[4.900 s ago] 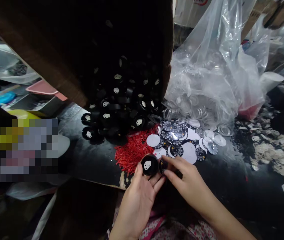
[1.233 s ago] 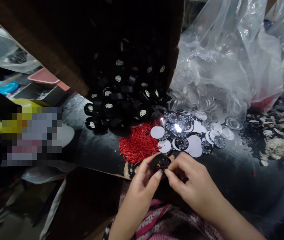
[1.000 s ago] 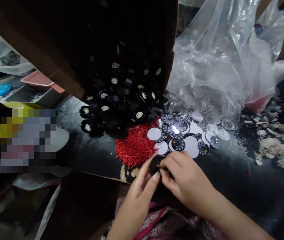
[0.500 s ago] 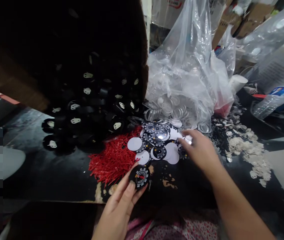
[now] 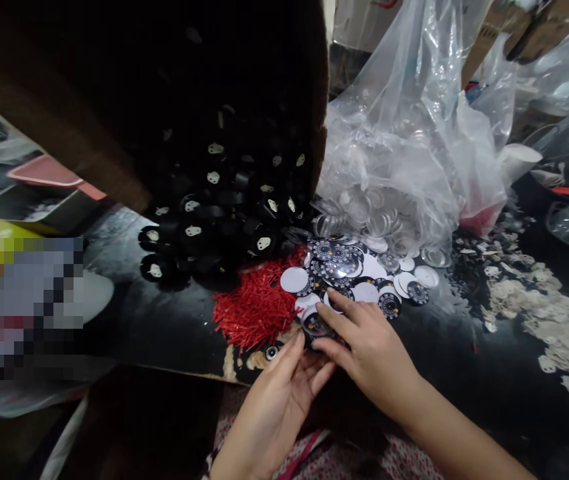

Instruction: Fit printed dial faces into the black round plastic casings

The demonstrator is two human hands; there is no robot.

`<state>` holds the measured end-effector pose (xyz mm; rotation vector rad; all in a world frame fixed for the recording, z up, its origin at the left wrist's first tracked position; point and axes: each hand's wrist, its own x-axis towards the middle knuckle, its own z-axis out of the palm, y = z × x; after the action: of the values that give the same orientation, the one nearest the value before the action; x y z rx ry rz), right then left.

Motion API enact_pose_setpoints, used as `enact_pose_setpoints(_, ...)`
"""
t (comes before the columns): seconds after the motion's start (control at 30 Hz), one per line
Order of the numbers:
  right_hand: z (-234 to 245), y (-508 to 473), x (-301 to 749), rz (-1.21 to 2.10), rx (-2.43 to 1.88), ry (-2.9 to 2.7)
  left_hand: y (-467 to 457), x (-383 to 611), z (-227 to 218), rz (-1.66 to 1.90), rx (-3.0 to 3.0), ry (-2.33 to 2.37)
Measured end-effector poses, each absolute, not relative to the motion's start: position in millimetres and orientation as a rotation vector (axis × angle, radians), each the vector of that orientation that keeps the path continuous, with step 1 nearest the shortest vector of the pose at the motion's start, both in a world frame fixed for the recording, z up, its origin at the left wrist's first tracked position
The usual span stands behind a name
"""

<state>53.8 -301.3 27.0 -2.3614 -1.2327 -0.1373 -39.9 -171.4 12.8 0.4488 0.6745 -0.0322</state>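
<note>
Dial [image 5: 316, 325], just beside red pile [image 5: 254, 303]: left hand [image 5: 279, 403] cups beneath, right hand [image 5: 375, 343] clamps rim; both grips on it, likely for steadiness.

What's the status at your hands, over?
Right hand gripping round dial piece. Left hand cupped at its near side, grip unclear. Red slivers and loose discs close by.

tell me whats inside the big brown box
Inside the brown box are black round pieces, several with pale plates; some lie at its mouth. Deeper in, it is too dark to tell what else there is, and front pieces cover whatever lies beneath.
</note>
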Motion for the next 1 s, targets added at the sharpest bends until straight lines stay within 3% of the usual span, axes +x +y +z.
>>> enact_pose_setpoints(0.2, 27.3, -292.9, 39.8, -0.091, -2.252, -1.36, -164.5, -44.5, 12.8, 0.089, 0.603, 0.677)
enact_pose_setpoints(0.47, 32.2, -271.4, 42.1, 0.166, -2.108, -0.779, -177.0, -55.8, 0.0, 0.084, 1.029, 0.544)
enact_pose_setpoints(0.67, 34.0, -267.1, 43.6, 0.238, -2.196, -0.805, -172.5, -60.5, 4.5, 0.04, 1.413, 0.464)
enact_pose_setpoints(1.0, 31.1, -266.2, 34.9, 0.044, -2.047, -0.892, -165.3, -73.3, 6.4, -0.019, 1.553, 0.379)
